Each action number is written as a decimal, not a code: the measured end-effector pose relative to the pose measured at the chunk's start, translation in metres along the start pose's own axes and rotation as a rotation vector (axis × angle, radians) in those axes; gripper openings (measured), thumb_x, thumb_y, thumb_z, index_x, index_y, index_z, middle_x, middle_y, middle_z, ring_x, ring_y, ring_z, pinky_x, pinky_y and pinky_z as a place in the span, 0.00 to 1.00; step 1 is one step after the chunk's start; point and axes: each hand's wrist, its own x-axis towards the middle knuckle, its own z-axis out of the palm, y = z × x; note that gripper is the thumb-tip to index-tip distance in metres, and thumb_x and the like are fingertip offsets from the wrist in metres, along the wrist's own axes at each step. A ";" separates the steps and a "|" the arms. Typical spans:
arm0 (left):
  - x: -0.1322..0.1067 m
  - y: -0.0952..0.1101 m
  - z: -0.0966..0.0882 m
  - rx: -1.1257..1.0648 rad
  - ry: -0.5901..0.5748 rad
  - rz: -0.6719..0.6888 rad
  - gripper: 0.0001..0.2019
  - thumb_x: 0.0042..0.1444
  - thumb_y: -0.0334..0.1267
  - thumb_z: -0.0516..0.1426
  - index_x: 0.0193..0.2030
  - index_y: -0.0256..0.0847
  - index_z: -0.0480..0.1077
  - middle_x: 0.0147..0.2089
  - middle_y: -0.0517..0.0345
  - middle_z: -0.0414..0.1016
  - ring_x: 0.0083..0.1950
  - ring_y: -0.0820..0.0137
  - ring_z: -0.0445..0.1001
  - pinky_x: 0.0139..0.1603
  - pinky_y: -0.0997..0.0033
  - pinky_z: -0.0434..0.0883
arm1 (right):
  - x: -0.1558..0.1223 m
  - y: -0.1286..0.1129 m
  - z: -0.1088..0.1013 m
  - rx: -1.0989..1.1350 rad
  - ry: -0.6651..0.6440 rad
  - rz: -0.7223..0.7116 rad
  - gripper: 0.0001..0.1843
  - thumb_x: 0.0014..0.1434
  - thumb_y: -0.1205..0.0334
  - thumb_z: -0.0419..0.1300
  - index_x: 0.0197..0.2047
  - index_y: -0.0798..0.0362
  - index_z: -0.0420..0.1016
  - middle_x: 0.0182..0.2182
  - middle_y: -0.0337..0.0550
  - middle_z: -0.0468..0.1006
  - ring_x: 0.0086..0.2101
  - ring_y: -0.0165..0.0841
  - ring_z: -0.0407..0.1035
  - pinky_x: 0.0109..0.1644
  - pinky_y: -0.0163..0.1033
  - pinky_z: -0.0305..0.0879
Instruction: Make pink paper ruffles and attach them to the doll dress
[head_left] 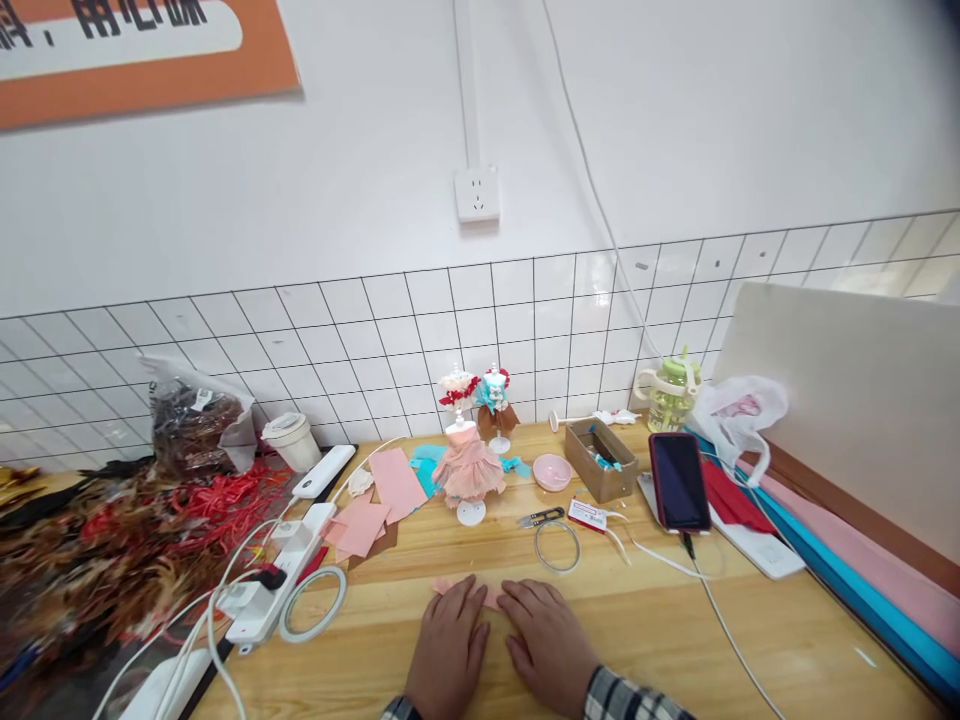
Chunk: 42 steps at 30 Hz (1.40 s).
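Note:
A small pink piece of crepe paper or cloth [442, 585] lies on the wooden table, mostly covered by my fingers. My left hand [448, 645] rests flat over its left part, fingers stretched forward. Beside it, my right hand [551, 640] lies palm down with its fingertips on the right end, fingers extended too. Beyond the hands stands a miniature dress form [469, 470] in a ruffled pink dress. Two more small forms are behind it, one with red and cream trim [457, 388], one in blue and brown [495, 400].
Pink sheets [397, 484], black thread snips [544, 517], a metal ring [557, 546], a pink bowl [552, 472] and a cardboard box [600, 460] lie ahead. A phone [679, 482] with a cable is at right. At left are a power strip [281, 575], a tape roll [313, 604] and feathers [112, 540].

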 end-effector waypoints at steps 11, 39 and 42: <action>-0.003 -0.001 0.000 -0.182 0.068 -0.086 0.22 0.62 0.40 0.51 0.63 0.42 0.62 0.61 0.48 0.70 0.62 0.58 0.68 0.60 0.49 0.68 | -0.004 0.007 0.013 0.010 0.108 -0.007 0.18 0.60 0.59 0.54 0.53 0.48 0.70 0.60 0.41 0.67 0.59 0.39 0.57 0.67 0.46 0.45; 0.002 -0.024 -0.183 -0.308 0.639 0.286 0.18 0.50 0.28 0.61 0.47 0.52 0.75 0.42 0.61 0.82 0.46 0.63 0.79 0.68 0.49 0.59 | 0.003 0.010 -0.005 0.172 0.794 0.068 0.16 0.61 0.67 0.52 0.52 0.52 0.67 0.44 0.49 0.75 0.45 0.39 0.68 0.49 0.46 0.66; -0.017 -0.016 -0.186 -0.306 0.560 0.289 0.22 0.52 0.28 0.58 0.51 0.56 0.72 0.41 0.61 0.83 0.43 0.62 0.80 0.68 0.45 0.58 | -0.009 -0.024 -0.048 0.181 0.840 -0.125 0.09 0.63 0.66 0.53 0.43 0.48 0.72 0.38 0.44 0.74 0.41 0.36 0.68 0.45 0.43 0.66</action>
